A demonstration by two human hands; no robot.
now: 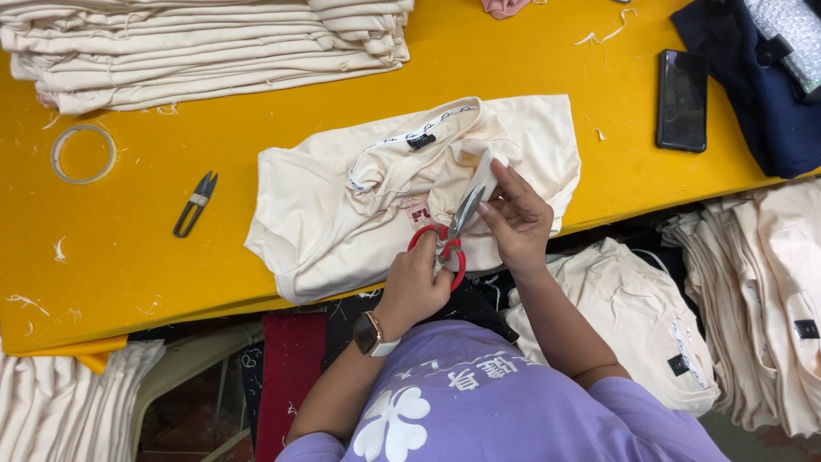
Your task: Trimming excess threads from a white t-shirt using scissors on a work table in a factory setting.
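On a yellow table (pixel 479 60), the left hand (pixel 416 287) grips red-handled scissors (pixel 445 238) while the right hand (pixel 519 218) pinches a fold of the cream shirt (pixel 342 205) lying at the table's near edge.

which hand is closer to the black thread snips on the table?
Left. The left hand, holding the red-handled scissors, is right of the thread snips. The right hand, pinching the cream shirt, is farther right.
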